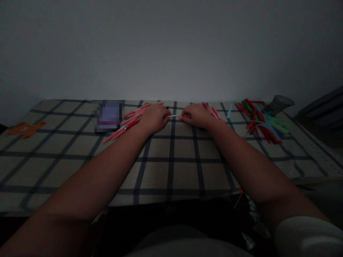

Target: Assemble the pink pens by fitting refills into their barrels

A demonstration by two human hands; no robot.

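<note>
A thin whitish stick lies level between my two hands over the checked tablecloth. My left hand is closed on its left end, and my right hand pinches its right end. Several pink pens lie beside and partly behind my left hand, one with a red part. More pink and red pens lie just right of my right hand, partly hidden by it.
A blurred-out purple item is at the left, with an orange cutout farther left. At the right lie coloured strips beside a grey cup. A plain wall stands behind the tablecloth.
</note>
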